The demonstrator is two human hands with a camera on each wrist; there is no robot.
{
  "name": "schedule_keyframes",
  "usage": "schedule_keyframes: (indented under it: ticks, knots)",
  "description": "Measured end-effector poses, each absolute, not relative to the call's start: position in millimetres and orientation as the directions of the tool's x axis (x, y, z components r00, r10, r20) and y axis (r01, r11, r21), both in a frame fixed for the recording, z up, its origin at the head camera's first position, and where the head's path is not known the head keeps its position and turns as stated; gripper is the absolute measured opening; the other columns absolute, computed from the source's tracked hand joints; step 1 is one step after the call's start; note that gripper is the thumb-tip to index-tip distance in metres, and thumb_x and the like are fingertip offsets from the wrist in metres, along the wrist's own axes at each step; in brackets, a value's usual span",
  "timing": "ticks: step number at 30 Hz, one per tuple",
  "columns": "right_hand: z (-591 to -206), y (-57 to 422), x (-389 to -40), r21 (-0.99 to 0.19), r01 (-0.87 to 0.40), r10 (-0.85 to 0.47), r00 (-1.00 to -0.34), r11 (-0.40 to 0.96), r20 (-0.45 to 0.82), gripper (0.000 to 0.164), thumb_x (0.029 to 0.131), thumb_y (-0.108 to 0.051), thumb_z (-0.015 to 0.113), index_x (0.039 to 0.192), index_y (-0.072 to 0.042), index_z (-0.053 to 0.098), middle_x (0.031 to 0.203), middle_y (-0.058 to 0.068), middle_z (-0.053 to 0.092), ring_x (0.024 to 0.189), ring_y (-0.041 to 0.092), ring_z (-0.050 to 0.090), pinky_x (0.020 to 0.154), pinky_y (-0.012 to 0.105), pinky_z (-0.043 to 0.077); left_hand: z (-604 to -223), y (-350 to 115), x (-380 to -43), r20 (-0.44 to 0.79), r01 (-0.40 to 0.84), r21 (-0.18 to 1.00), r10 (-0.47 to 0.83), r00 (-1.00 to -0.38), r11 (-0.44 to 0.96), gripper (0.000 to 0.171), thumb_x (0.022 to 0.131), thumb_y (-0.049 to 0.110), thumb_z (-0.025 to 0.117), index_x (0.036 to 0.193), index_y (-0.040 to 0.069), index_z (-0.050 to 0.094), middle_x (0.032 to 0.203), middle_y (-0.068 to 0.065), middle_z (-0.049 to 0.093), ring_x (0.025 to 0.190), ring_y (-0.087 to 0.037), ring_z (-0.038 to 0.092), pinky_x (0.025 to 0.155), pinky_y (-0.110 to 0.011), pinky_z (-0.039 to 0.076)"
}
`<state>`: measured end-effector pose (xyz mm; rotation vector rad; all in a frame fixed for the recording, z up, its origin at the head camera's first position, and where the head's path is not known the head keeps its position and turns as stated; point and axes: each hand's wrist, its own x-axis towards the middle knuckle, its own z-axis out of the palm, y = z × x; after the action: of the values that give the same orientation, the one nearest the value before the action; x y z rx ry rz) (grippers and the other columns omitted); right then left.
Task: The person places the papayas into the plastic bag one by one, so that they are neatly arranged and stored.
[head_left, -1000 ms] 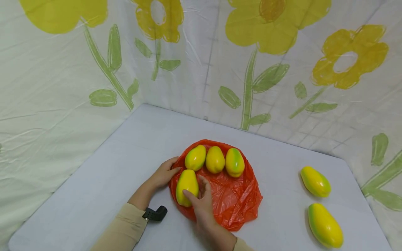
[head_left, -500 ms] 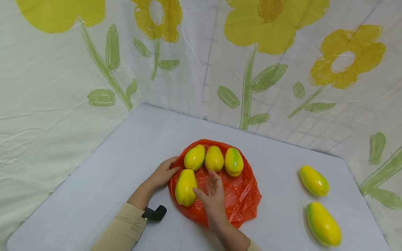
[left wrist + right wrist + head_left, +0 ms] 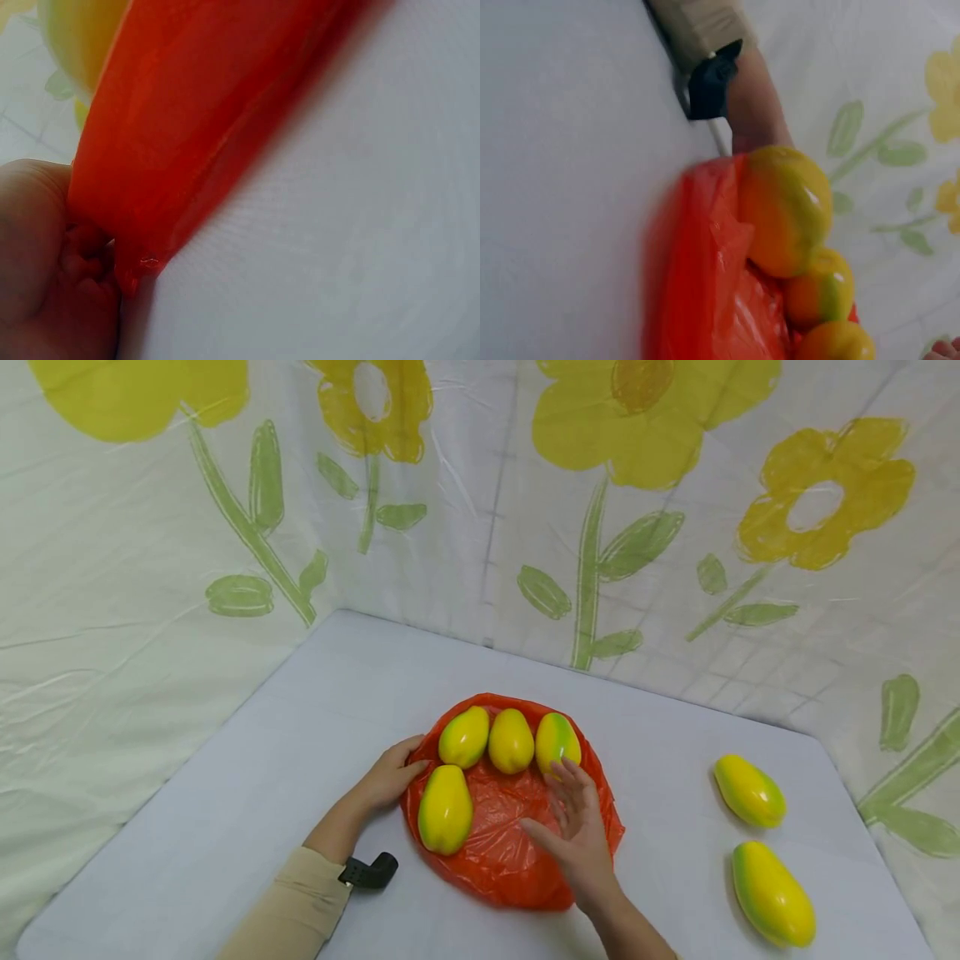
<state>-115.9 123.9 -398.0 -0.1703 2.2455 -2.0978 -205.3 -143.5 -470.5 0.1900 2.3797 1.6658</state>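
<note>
A red plastic bag [image 3: 517, 868] lies spread on the table with its mouth up. Three glossy yellow papayas [image 3: 512, 741] line its far side, and another papaya [image 3: 446, 810] rests at its left. My left hand [image 3: 388, 774] grips the bag's left edge; the left wrist view has curled fingers [image 3: 86, 259] and thumb around the red plastic [image 3: 172, 127]. Above the right part of the bag, my right hand [image 3: 579, 835] has its fingers spread and holds nothing. Its fingertips overlap the green-streaked papaya [image 3: 557, 737]; contact cannot be judged.
Two more papayas [image 3: 772, 893] lie on the white table [image 3: 645, 760] to the right, outside the bag. A black band with a camera [image 3: 369, 870] sits on the left wrist. Behind the table hangs a flower-patterned cloth [image 3: 465, 560].
My right hand has let go of the front-left papaya and moved right across the bag. That papaya stays at the bag's left side. My left hand has kept its place on the edge.
</note>
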Motion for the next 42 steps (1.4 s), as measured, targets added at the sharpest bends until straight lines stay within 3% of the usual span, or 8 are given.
schedule_keyframes:
  ticks: [7,15,19,23,27,34,42]
  knots:
    - [-388.4,163.2,-119.0,-0.991,0.001,-0.013,-1.000,0.133,-0.003,0.081,0.081,-0.006,0.069,0.143,-0.025,0.019,0.147,0.003,0.029,0.136,0.020,0.029,0.105,0.010,0.031,-469.8,-144.1,-205.1,-0.105,-0.012,0.934,0.242,-0.965,0.358,0.040,0.095,0.014,0.047,0.136,0.012,0.046,0.133,-0.010,0.053,0.110,-0.020,0.056,0.093,-0.037,0.051]
    - [-385.1,207.3,-119.0,-0.975,0.027,0.144,-0.990,0.223,0.005,0.078,0.081,-0.004,0.068,0.143,-0.021,0.024,0.151,0.001,0.028,0.141,0.019,0.023,0.113,0.020,0.024,-469.8,-143.7,-204.8,-0.100,-0.010,0.937,0.240,-0.966,0.349,0.040,0.095,0.014,0.048,0.135,0.011,0.046,0.134,-0.011,0.052,0.113,-0.022,0.055,0.095,-0.040,0.050]
    - [-383.6,224.2,-116.7,-0.983,0.014,0.230,-0.973,0.182,0.029,0.076,0.080,0.002,0.067,0.142,-0.017,0.028,0.148,-0.001,0.031,0.140,0.016,0.023,0.115,0.023,0.022,-463.5,-143.3,-201.5,-0.101,-0.008,0.935,0.246,-0.964,0.354,0.041,0.096,0.013,0.047,0.136,0.009,0.045,0.135,-0.013,0.051,0.114,-0.024,0.054,0.096,-0.041,0.049]
    - [-409.5,260.5,-122.6,-0.978,-0.125,0.279,-0.945,0.168,0.169,0.076,0.078,0.007,0.068,0.141,-0.015,0.033,0.145,-0.004,0.036,0.137,0.008,0.029,0.112,0.014,0.023,-463.8,-143.4,-201.3,-0.096,-0.004,0.937,0.249,-0.964,0.348,0.041,0.096,0.013,0.047,0.137,0.008,0.044,0.135,-0.014,0.051,0.113,-0.024,0.055,0.094,-0.040,0.050]
    - [-427.3,299.1,-128.5,-0.959,-0.162,0.358,-0.903,0.232,0.239,0.077,0.075,0.005,0.071,0.140,-0.017,0.036,0.145,-0.003,0.037,0.135,0.003,0.029,0.113,0.011,0.018,-471.7,-144.4,-204.6,-0.089,0.004,0.939,0.252,-0.964,0.345,0.040,0.096,0.014,0.047,0.136,0.010,0.045,0.133,-0.011,0.053,0.107,-0.020,0.056,0.091,-0.037,0.052]
    - [-401.2,324.7,-118.3,-0.848,0.255,0.563,-0.824,0.466,0.062,0.076,0.083,-0.029,0.069,0.145,-0.028,0.025,0.155,-0.005,0.020,0.145,0.011,0.010,0.120,0.037,0.003,-469.9,-143.2,-203.6,-0.091,0.003,0.939,0.253,-0.963,0.345,0.041,0.096,0.014,0.047,0.137,0.011,0.044,0.133,-0.011,0.053,0.107,-0.020,0.056,0.092,-0.037,0.052]
    - [-390.7,340.4,-108.2,-0.766,0.459,0.606,-0.787,0.450,-0.115,0.083,0.084,-0.042,0.063,0.150,-0.019,0.018,0.158,0.009,0.005,0.145,0.032,0.001,0.113,0.061,0.004,-469.1,-143.2,-203.2,-0.090,-0.003,0.942,0.243,-0.966,0.336,0.043,0.096,0.015,0.048,0.138,0.009,0.043,0.136,-0.013,0.050,0.113,-0.024,0.055,0.095,-0.042,0.050]
